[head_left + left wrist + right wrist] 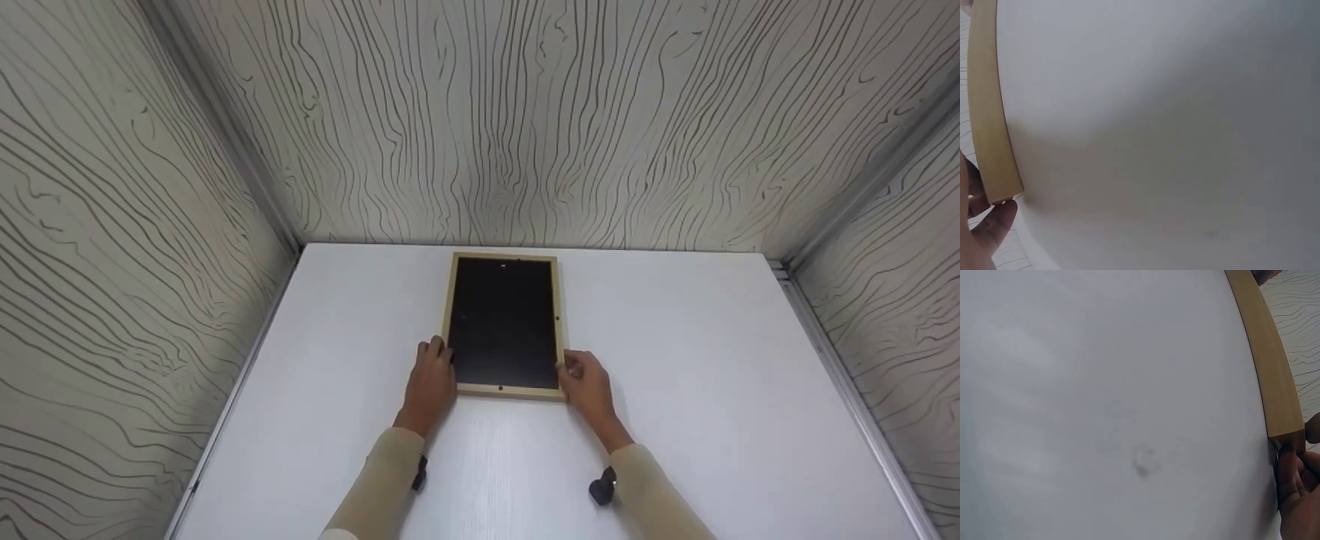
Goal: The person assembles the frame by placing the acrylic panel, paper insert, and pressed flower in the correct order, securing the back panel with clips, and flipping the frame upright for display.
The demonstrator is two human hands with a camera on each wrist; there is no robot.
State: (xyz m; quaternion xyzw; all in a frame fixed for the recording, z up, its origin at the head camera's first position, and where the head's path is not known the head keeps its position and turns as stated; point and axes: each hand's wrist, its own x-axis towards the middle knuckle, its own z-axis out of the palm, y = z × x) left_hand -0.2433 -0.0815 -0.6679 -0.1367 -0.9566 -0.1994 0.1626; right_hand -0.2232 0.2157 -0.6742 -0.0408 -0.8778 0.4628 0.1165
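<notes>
A black board with a light wooden frame [505, 322] lies lengthwise on the white table. My left hand [433, 381] grips the frame at its near left corner. In the left wrist view, fingers [996, 225] of that hand sit round the end of the wooden edge [991, 112]. At the near right corner, my right hand [587, 384] pinches the frame, thumb at the top of its side. The right wrist view shows fingertips [1287, 467] tucked low against the frame's corner. Small dark dots mark the near and right sides of the frame.
The white table [675, 337] meets a wood-grain patterned wall [510, 135] just behind the board's far end. More patterned panels stand at left and right, with metal rails [847, 382] along the table's sides. Dark wrist devices [602, 487] hang at both sleeves.
</notes>
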